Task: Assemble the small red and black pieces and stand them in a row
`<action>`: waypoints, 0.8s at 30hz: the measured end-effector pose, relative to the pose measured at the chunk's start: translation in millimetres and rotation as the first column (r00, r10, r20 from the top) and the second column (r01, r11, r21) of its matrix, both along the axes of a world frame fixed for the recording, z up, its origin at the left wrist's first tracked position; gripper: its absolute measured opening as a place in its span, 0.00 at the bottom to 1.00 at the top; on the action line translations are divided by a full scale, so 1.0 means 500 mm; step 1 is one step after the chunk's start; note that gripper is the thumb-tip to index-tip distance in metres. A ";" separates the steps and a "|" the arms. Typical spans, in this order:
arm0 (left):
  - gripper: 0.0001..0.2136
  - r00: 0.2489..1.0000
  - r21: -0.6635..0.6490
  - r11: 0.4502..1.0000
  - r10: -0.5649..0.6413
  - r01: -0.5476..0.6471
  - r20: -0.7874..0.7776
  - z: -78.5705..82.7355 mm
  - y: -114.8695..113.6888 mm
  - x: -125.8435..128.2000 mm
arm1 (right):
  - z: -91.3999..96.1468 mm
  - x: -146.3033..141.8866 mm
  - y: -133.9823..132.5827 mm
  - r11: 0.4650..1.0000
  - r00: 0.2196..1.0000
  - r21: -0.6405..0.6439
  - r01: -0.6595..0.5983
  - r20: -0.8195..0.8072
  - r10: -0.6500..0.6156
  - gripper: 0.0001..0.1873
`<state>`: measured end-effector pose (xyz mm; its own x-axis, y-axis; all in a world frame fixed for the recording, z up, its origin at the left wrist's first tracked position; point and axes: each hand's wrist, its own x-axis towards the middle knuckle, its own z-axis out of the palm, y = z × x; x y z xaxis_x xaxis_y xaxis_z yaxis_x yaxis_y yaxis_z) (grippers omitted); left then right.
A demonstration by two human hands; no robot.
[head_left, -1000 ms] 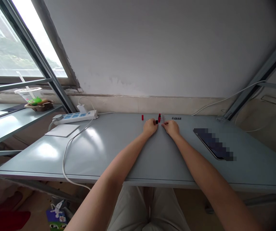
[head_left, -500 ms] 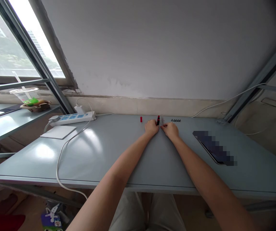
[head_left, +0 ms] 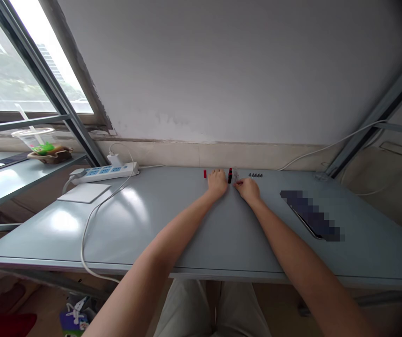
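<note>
Both my hands rest far out on the grey table [head_left: 193,224], near the wall. My left hand [head_left: 217,182] lies knuckles up, fingers curled, just left of a small red-and-black piece [head_left: 230,175] standing upright; whether it grips anything is hidden. My right hand [head_left: 248,188] sits just right of that piece, fingertips pinched toward a small pale object I cannot make out. A separate small red piece [head_left: 205,173] stands left of my left hand. A short row of tiny dark parts [head_left: 256,175] lies right of my right hand.
A white power strip [head_left: 104,172] with a plugged charger and a white cable [head_left: 91,220] lies at the left, beside a white pad [head_left: 84,192]. A dark tablet [head_left: 309,214] lies at the right. A side shelf at the left holds a plastic cup [head_left: 34,139].
My left hand has slid slightly left and forward, away from the red-and-black piece, which now stands clear of it. The view shifted a little to the right.
</note>
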<state>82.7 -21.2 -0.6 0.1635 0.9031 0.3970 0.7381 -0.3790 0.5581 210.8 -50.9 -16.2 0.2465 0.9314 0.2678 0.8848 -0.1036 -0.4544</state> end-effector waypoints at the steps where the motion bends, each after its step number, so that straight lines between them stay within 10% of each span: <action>1: 0.09 0.998 0.062 0.998 0.005 -0.002 -0.061 0.011 -0.003 -0.012 | -0.001 0.000 0.000 1.000 1.000 0.003 -0.001 -0.005 0.001 0.12; 5: 0.16 0.981 0.183 0.983 0.044 -0.009 -0.190 0.046 0.001 -0.067 | 0.000 0.000 0.001 1.000 1.000 0.004 0.000 -0.016 0.001 0.11; 11: 0.15 0.964 0.021 1.000 0.017 -0.012 -0.265 0.030 0.026 -0.124 | -0.002 0.001 0.004 1.000 0.999 -0.017 0.021 -0.028 -0.022 0.11; 18: 0.08 0.987 -0.129 0.990 0.083 -0.065 0.139 0.014 0.028 -0.133 | -0.004 0.003 0.006 0.999 0.999 -0.025 0.031 -0.013 -0.031 0.12; 24: 0.05 0.842 -0.278 0.958 0.087 0.076 0.533 0.000 -0.023 -0.115 | -0.006 0.003 0.005 1.000 1.000 -0.011 0.009 -0.001 -0.009 0.13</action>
<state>25.1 -32.4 -0.4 -0.0057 0.9881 0.1539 0.2944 -0.1454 0.9446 212.6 -48.5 -19.4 0.2554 0.9319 0.2575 0.8835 -0.1167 -0.4537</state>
